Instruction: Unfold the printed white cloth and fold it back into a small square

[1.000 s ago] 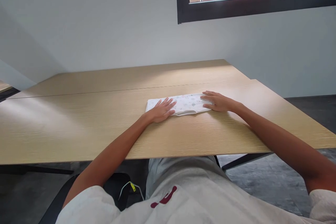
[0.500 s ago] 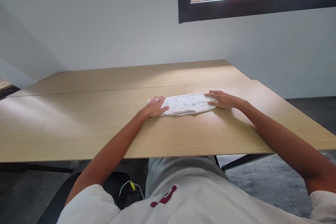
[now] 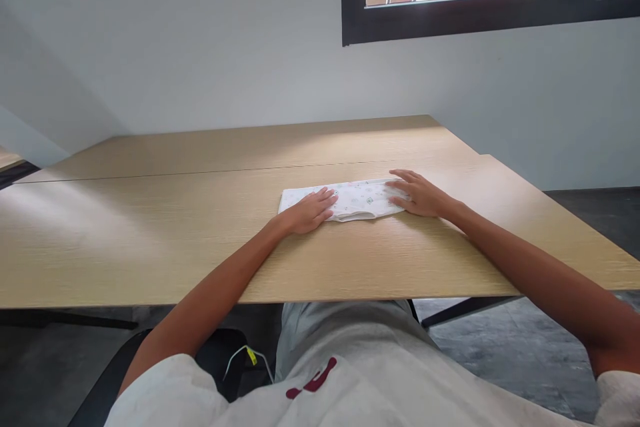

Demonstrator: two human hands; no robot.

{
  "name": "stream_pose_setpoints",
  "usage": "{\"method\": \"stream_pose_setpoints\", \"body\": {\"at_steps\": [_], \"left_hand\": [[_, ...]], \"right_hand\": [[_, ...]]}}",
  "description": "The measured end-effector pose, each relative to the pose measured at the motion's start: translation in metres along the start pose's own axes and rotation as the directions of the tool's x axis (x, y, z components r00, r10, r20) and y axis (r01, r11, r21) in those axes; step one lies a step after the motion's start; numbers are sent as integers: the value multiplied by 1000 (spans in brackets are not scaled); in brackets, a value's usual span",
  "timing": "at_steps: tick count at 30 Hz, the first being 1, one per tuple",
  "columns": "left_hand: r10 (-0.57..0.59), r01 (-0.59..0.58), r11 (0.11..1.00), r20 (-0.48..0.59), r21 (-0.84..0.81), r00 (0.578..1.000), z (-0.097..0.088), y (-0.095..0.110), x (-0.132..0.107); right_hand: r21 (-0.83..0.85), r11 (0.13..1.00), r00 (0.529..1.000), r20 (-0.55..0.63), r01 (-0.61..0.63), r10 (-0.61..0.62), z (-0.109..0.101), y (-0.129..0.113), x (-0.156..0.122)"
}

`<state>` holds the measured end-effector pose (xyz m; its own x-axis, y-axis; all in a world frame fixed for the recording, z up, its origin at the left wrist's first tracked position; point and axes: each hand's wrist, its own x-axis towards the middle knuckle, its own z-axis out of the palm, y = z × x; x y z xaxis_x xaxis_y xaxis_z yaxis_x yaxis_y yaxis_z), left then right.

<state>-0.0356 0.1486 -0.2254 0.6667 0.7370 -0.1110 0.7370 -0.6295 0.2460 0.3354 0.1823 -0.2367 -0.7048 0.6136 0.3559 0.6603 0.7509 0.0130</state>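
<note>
Since the frame half a second earlier, both grips are seen drawn inward along the cloth: the left grip (image 3: 310,208) is now shifted from the cloth's outer end toward its middle, and the right grip (image 3: 417,193) is brought a little closer in as well.

The table (image 3: 150,233) is spread wide beyond both grips, its bare pale wood lying to the outer side of each and between them and the person's body. The folded white printed cloth (image 3: 357,199) is laid flat on it as a narrow strip, spanning the gap between the two grips. Its left part is pinned under the left grip's fingers and its right end under the right grip's fingertips.

Both grips are held wide and flat, palms down and fingers extended. Nothing is clasped; the cloth is only pressed.

The step in hand is judged to be the flattening of the fold. It is done well when pressure is kept even through the flat fingers, not the tips alone, and when the strokes are run along the strip's length, so that air and wrinkles are pushed out at the ends. One grip is best kept as an anchor, so that the layers are not dragged out of line along the near edge.
</note>
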Motion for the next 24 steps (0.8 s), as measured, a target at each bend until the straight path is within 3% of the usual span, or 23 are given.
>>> {"method": "stream_pose_setpoints", "body": {"at_steps": [6,17,21,24], "left_hand": [[-146,146,989,46,4,988,1,6,-2],[-287,287,957,8,41,958,2,0,-2],[-279,279,960,-1,38,960,2,2,-3],[-204,203,979,34,31,978,0,3,-3]], "right_hand": [[-27,990,988,79,136,-134,10,-32,8],[33,969,959,138,246,-248,4,-33,7],[49,970,962,127,237,-241,3,-34,8],[51,976,965,145,212,-217,3,-31,7]]}}
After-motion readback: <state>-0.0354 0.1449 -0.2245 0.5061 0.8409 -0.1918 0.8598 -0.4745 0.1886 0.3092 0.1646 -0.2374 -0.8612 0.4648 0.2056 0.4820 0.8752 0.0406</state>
